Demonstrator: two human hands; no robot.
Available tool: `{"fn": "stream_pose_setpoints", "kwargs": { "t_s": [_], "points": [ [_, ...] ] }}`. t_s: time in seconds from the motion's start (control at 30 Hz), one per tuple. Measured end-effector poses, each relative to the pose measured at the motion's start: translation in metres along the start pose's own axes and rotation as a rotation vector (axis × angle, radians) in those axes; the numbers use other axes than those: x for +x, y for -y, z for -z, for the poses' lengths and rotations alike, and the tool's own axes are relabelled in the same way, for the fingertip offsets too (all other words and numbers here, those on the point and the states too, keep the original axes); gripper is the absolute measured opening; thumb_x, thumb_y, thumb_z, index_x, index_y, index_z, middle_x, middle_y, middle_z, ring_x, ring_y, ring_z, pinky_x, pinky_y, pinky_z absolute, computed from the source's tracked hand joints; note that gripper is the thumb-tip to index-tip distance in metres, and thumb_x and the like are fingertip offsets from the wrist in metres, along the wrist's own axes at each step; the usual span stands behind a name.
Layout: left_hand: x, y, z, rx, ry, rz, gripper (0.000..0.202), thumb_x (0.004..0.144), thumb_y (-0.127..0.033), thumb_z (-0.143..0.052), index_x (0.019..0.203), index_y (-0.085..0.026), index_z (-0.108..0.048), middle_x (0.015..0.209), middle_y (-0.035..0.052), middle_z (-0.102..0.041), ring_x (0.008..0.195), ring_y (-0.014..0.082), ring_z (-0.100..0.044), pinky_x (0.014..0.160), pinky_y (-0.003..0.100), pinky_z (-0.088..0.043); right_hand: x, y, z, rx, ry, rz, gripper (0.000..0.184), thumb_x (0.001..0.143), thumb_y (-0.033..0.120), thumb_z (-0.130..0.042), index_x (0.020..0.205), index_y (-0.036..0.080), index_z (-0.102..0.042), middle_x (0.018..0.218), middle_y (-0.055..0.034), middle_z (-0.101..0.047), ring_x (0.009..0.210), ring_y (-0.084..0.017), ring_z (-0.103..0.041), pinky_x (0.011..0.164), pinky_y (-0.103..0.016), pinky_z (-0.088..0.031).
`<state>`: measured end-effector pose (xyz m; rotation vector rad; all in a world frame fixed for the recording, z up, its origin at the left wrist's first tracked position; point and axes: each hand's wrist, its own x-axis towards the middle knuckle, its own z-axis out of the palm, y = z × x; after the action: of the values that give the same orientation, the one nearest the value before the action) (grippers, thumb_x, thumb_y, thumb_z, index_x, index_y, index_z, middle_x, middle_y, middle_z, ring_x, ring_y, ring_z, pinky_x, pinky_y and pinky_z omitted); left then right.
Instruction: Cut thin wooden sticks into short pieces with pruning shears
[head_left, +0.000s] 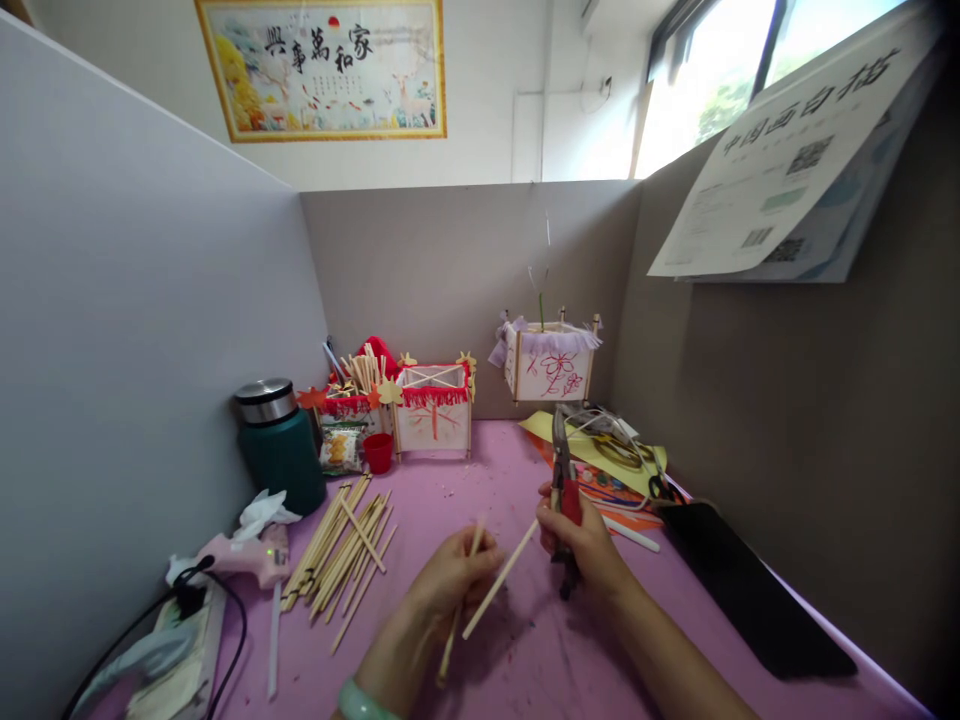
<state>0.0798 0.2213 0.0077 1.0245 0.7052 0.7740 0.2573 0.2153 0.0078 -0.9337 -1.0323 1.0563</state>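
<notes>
My left hand (450, 578) is closed around a thin wooden stick (459, 605) that runs down past my wrist. My right hand (581, 540) grips red-handled pliers (562, 470), jaws pointing up and away from me. A second, longer stick (501, 578) slants between the two hands, its upper end at my right fingers. Both hands hover low over the pink table mat (525, 660), close together near the middle.
A pile of wooden sticks (341, 550) lies left of my hands. A pink glue gun (240, 555) and a green flask (277, 445) stand further left. Paper lanterns (433, 405) (550, 360) sit at the back. Yellow paper and scissors (622, 450) and a black tablet (742, 590) lie right.
</notes>
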Motion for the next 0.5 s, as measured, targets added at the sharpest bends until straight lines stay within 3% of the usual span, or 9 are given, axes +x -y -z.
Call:
{"fn": "stream_pose_setpoints", "kwargs": {
  "t_s": [0.1, 0.17, 0.23, 0.4, 0.5],
  "points": [
    [0.001, 0.005, -0.002, 0.064, 0.052, 0.028, 0.032, 0.066, -0.038, -0.072, 0.078, -0.016, -0.053, 0.043, -0.0084, -0.046, 0.029, 0.0016, -0.018, 0.032, 0.020, -0.006, -0.004, -0.001, -0.005, -0.046, 0.040, -0.025, 0.043, 0.064, 0.042, -0.071, 0.094, 0.021, -0.048, 0.061, 0.0068, -0.048, 0.043, -0.008, -0.043, 0.041, -0.021, -0.033],
    [0.003, 0.005, -0.001, 0.080, 0.077, 0.026, 0.041, 0.065, -0.038, -0.071, 0.094, -0.014, -0.057, 0.049, -0.0038, -0.057, 0.029, 0.0023, -0.024, 0.033, 0.020, -0.007, -0.006, -0.003, -0.009, -0.092, 0.067, -0.024, 0.041, 0.066, 0.042, -0.070, 0.094, 0.021, -0.049, 0.058, 0.0075, -0.047, 0.043, -0.008, -0.042, 0.041, -0.021, -0.032],
    [0.004, 0.003, 0.000, 0.086, 0.077, 0.011, 0.051, 0.064, -0.037, -0.072, 0.106, -0.011, -0.057, 0.050, -0.0025, -0.058, 0.030, 0.0033, -0.029, 0.033, 0.020, -0.010, -0.007, -0.003, -0.010, -0.130, 0.096, -0.014, 0.039, 0.067, 0.041, -0.068, 0.094, 0.021, -0.048, 0.059, 0.0074, -0.046, 0.043, -0.008, -0.042, 0.041, -0.021, -0.031],
    [0.000, -0.010, 0.012, -0.018, -0.095, -0.083, 0.051, 0.070, -0.029, -0.067, 0.116, -0.011, -0.055, 0.051, -0.0070, -0.052, 0.030, 0.0007, -0.021, 0.033, 0.018, -0.009, -0.001, -0.001, -0.003, -0.218, 0.160, -0.044, 0.035, 0.069, 0.038, -0.063, 0.095, 0.022, -0.047, 0.067, 0.0056, -0.049, 0.049, -0.009, -0.043, 0.047, -0.023, -0.034],
    [-0.003, -0.015, 0.022, -0.107, -0.134, -0.125, 0.047, 0.073, -0.025, -0.065, 0.117, -0.013, -0.054, 0.055, -0.0071, -0.054, 0.029, -0.0004, -0.020, 0.031, 0.016, -0.012, 0.001, -0.004, 0.003, -0.506, 0.168, -0.005, 0.029, 0.067, 0.029, -0.060, 0.092, 0.021, -0.048, 0.070, 0.0043, -0.052, 0.058, -0.012, -0.047, 0.056, -0.025, -0.035]
  ]
}}
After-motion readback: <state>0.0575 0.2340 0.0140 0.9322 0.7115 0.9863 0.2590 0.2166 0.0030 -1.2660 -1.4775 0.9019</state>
